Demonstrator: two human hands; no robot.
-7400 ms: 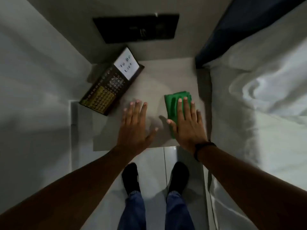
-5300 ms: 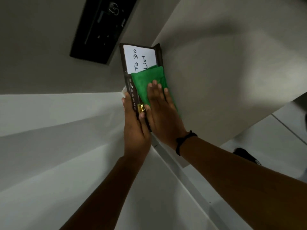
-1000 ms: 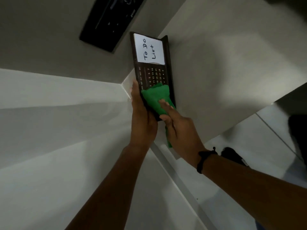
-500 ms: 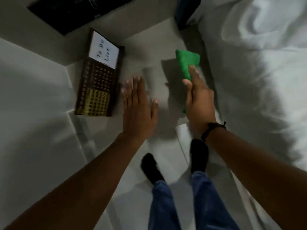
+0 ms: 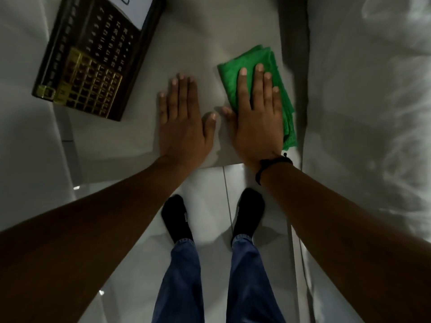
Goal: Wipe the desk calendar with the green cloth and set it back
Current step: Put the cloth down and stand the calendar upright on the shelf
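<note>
The dark desk calendar (image 5: pixel 93 54), with gold squares and a white note at its top, lies on the far left of the small grey table (image 5: pixel 198 43), touched by neither hand. My left hand (image 5: pixel 182 120) rests flat on the table, fingers spread, holding nothing. Flat on the folded green cloth (image 5: pixel 251 59), which lies on the table's right side, is my right hand (image 5: pixel 256 113), palm down with fingers straight.
A bed with white sheets (image 5: pixel 373 113) borders the table on the right. A white wall surface (image 5: pixel 23 136) stands to the left. My feet in dark socks (image 5: pixel 177 217) stand on the glossy tiled floor below the table's near edge.
A second ago my left hand held the calendar while my right wiped it with the cloth. Both have since come off it; the cloth now lies on the table under my flat right hand.
</note>
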